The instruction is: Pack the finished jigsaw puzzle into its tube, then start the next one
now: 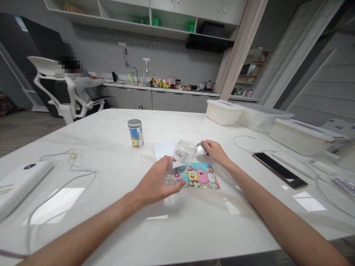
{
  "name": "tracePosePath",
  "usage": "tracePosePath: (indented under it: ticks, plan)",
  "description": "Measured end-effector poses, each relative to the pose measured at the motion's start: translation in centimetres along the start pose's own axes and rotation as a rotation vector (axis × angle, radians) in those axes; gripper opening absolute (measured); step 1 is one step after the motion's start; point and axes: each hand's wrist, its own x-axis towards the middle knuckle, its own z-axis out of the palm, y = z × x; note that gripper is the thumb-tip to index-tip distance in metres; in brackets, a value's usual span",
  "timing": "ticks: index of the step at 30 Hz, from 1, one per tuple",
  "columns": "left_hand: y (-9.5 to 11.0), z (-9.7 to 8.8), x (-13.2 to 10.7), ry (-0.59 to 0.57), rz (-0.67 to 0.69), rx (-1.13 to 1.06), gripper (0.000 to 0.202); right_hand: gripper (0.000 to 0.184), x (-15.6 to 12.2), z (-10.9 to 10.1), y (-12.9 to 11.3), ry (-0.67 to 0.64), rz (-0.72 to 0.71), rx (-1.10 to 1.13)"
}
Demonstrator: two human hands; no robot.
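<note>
at mid-frame, the clear jar (181, 154) lies within the left hand (159, 181), fingers and thumb closed about its lower part; it is tilted, upper end leaning right, raised above the white table (105, 207). the right hand (215, 150), right of centre, pinches the silver lid (201, 149) by its edge, just beside the jar's upper end and apart from the jar's lower part. count: one jar, one loose lid, one cartoon card (203, 177) below the lid, one white sheet (161, 150) behind the jar, one capped canister (135, 133) left of centre, one phone (279, 170) at right, three bins (222, 112) at upper right, one seated person (84, 87) at upper left.
</note>
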Motion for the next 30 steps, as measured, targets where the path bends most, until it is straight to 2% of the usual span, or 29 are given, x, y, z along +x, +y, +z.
tracePosePath:
  ticks: [1, 3, 7, 11, 15, 17, 18, 19, 21, 22, 23, 25, 27, 30]
  plan:
    - [0.0, 0.0, 0.0, 0.008, -0.006, 0.001, 0.030, 0.027, 0.1, 0.0, 0.5, 0.004, 0.018, -0.062]
    - [-0.2, 0.0, 0.0, 0.019, -0.024, 0.004, 0.031, 0.021, 0.3, -0.1, 1.4, -0.010, 0.019, -0.162]
    - [-0.6, 0.3, 0.0, 0.005, -0.089, -0.039, 0.039, 0.021, 0.5, -0.2, 2.7, -0.001, -0.073, -0.351]
    - [-0.9, 0.6, 0.0, -0.023, -0.113, -0.068, 0.043, 0.021, 0.5, -0.1, 3.5, 0.059, -0.090, -0.543]
    - [-0.8, 0.6, -0.1, -0.040, -0.126, -0.081, 0.042, 0.023, -0.1, -0.2, 2.7, 0.129, -0.108, -0.646]
    - [-0.7, 0.5, -0.1, -0.050, -0.117, -0.113, 0.041, 0.026, -0.6, -0.1, 1.3, 0.171, -0.202, -0.551]
    - [-0.6, 0.4, -0.1, -0.055, -0.107, -0.137, 0.041, 0.026, -1.0, 0.0, 0.4, 0.145, -0.291, -0.439]
    - [-0.5, 0.4, -0.1, -0.060, -0.096, -0.157, 0.040, 0.028, -1.5, 0.2, -0.6, 0.050, -0.386, -0.277]
    - [-0.4, 0.3, -0.1, -0.068, -0.077, -0.176, 0.038, 0.041, -2.8, 1.0, -2.5, -0.265, -0.512, 0.120]
    - [-0.4, 0.3, -0.1, -0.069, -0.071, -0.171, 0.038, 0.048, -3.4, 1.4, -3.3, -0.391, -0.529, 0.282]
    - [-0.3, 0.3, 0.0, -0.074, -0.066, -0.160, 0.039, 0.057, -4.1, 1.9, -4.0, -0.457, -0.518, 0.412]
    - [-0.3, 0.2, 0.0, -0.098, -0.045, -0.132, 0.043, 0.065, -5.0, 2.7, -4.9, -0.460, -0.439, 0.552]
    - [-0.3, 0.1, -0.1, -0.124, -0.002, -0.085, 0.046, 0.065, -5.3, 3.0, -5.2, -0.422, -0.386, 0.628]
    - [-0.3, -0.2, -0.4, -0.137, 0.112, 0.042, 0.051, 0.057, -4.5, 2.1, -4.9, -0.258, -0.348, 0.726]
